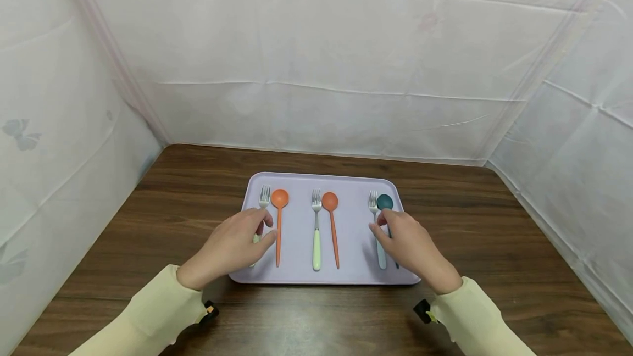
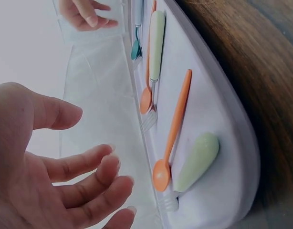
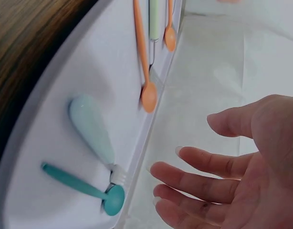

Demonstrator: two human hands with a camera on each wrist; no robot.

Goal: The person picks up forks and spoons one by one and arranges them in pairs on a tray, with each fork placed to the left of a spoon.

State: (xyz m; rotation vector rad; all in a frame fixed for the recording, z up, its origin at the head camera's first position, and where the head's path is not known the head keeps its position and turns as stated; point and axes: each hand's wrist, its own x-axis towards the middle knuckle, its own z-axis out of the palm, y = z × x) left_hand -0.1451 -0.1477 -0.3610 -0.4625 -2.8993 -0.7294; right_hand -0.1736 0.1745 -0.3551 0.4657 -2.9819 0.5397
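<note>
A lilac tray (image 1: 296, 276) carries three forks and three spoons in pairs. My left hand (image 1: 234, 239) hovers over the left pair, a green-handled fork (image 2: 198, 162) and an orange spoon (image 1: 279, 199); its fingers are loosely bent and hold nothing. At the middle lie another green-handled fork (image 1: 316, 246) and a second orange spoon (image 1: 330, 202). Over the right pair, a pale-blue-handled fork (image 3: 91, 129) and a teal spoon (image 3: 114, 199), hangs my right hand (image 1: 407, 240), with nothing between thumb and fingers. In the head view each hand partly covers its pair.
The tray rests on a dark wood-grain table (image 1: 188, 191). White sheeting (image 1: 316, 59) rises behind the table and at both sides. A small black device (image 1: 210, 312) shows at the left cuff, another (image 1: 422, 310) at the right cuff.
</note>
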